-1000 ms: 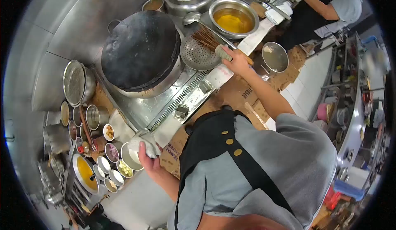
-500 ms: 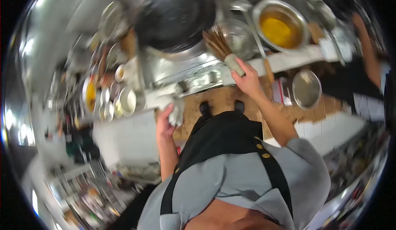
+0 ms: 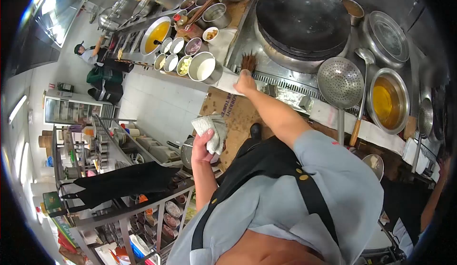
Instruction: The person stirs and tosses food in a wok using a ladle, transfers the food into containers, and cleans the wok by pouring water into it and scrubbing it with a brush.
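Note:
A folded white cloth point(image 3: 213, 131) is gripped in my left hand point(image 3: 203, 146), held in front of my apron. My right hand point(image 3: 245, 83) reaches forward to the stove's front edge, closed round the handle of a bamboo brush point(image 3: 248, 62); its bristles point away from me onto the metal top. Right of the brush is the big black wok point(image 3: 303, 20), upside down or covered, I cannot tell which. A perforated strainer point(image 3: 340, 83) and a ladle point(image 3: 365, 55) lie right of my right arm. Left of the brush stands a pot of white contents point(image 3: 204, 67).
A metal bowl of yellow oil point(image 3: 388, 101) stands at the right. Small ingredient bowls and a basin of orange liquid point(image 3: 156, 35) are at the upper left. A rack point(image 3: 124, 212) is at the lower left. One person point(image 3: 89, 53) is far left, another point(image 3: 409, 203) lower right.
The view has swung left. My right hand has moved the brush from the strainer to the stove's front left. The cloth in my left hand is now away from the counter edge.

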Demonstrator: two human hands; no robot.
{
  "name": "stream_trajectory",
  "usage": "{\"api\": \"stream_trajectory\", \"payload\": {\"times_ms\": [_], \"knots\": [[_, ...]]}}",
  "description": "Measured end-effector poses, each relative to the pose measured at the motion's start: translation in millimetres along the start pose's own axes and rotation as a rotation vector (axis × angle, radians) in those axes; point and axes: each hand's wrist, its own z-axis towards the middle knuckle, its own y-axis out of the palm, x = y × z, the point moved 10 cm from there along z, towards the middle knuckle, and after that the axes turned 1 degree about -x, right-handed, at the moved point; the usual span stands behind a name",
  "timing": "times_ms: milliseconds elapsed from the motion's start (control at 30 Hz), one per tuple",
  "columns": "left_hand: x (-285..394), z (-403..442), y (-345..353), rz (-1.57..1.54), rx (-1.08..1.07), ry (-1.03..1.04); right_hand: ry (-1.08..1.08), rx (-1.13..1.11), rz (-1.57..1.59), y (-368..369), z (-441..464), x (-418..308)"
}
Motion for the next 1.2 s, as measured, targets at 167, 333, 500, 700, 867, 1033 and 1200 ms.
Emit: {"api": "stream_trajectory", "payload": {"times_ms": [167, 333, 500, 700, 867, 1033, 1200], "knots": [[-15, 30, -71, -0.088, -0.045, -0.157, 0.153, -0.169, 0.152, 38, 4, -1], [-40, 107, -114, 0.044, -0.157, -0.330, 0.059, -0.014, 0.274, -100, -72, -5], [-34, 142, -69, 0.098, -0.211, -0.498, 0.645, 0.787, -0.384, -297, -217, 221], [-54, 175, -2, 0.187, -0.450, -0.454, 0.819, 0.434, -0.361, -283, -274, 332], [-81, 162, 61, 0.275, -0.551, -0.481, 0.745, 0.436, -0.360, -290, -252, 369], [-105, 134, 95, 0.314, -0.511, -0.511, 0.603, 0.607, -0.056, -325, -249, 310], [-107, 106, 99, 0.265, -0.384, -0.447, 0.398, 0.730, 0.258, -364, -262, 268]]}}
